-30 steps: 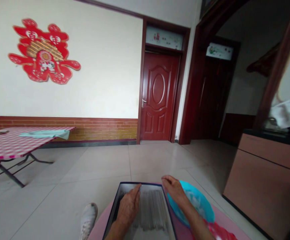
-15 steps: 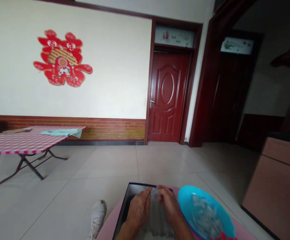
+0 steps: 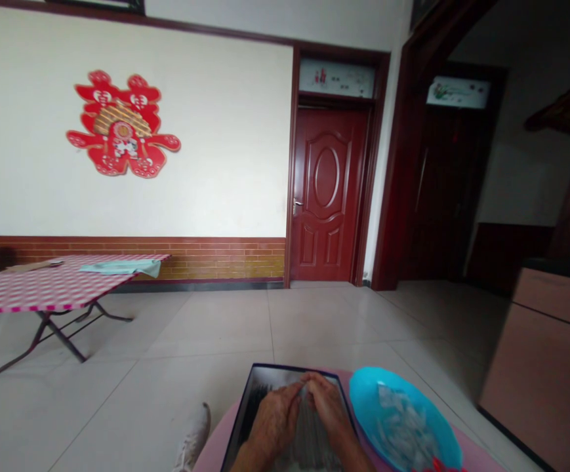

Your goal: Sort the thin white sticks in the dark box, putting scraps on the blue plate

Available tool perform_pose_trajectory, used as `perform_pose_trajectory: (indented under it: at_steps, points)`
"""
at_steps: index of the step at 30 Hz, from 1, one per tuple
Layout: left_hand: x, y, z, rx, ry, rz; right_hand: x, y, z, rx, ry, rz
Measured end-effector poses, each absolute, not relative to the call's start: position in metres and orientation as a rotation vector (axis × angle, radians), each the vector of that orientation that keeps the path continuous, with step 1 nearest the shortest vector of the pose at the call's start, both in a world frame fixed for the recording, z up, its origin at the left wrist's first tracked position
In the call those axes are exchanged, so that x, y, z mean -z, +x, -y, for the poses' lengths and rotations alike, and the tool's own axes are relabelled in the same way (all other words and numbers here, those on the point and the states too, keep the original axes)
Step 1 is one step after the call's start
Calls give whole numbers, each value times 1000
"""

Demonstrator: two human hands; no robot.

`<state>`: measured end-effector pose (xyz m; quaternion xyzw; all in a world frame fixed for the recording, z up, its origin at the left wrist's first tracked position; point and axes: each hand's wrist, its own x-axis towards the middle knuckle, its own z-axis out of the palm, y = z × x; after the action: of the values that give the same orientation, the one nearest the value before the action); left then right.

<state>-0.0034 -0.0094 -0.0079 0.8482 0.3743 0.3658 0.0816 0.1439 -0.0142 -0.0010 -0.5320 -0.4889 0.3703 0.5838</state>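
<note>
A shallow dark-rimmed box (image 3: pixel 254 406) lies on a pink table (image 3: pixel 216 446) at the bottom of the view, filled with grey strip-like pieces. My left hand (image 3: pixel 275 423) and my right hand (image 3: pixel 328 408) rest side by side inside the box, fingers curled down onto the grey pieces, fingertips meeting near the far edge. What the fingers pinch is too small to make out. A turquoise bowl (image 3: pixel 403 419) with pale translucent bits stands just right of the box.
A white shoe (image 3: pixel 192 440) shows left of the pink table. A folding table with a red checked cloth (image 3: pixel 53 285) stands at the left wall. A brown cabinet (image 3: pixel 545 367) is at the right. A red door (image 3: pixel 328 196) lies ahead across tiled floor.
My right hand came from the box's right edge to the middle, beside my left hand. The view swung left, then settled.
</note>
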Motion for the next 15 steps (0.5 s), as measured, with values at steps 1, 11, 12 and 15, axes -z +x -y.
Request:
perform_pose_trajectory:
  at_steps: [1,11,12,15]
  points:
    - [9,-3,9,-1105,2536,-1091,2,143,14,-889,-1239,1116]
    - [31,5,-1,-1404,2532,-1194,-6,143,13,-1003,-1240,978]
    - [29,6,0,-1394,2508,-1182,-7,143,14,-1022,-1225,974]
    - [21,7,2,-1341,2389,-1125,-10,138,18,-1117,-1122,940]
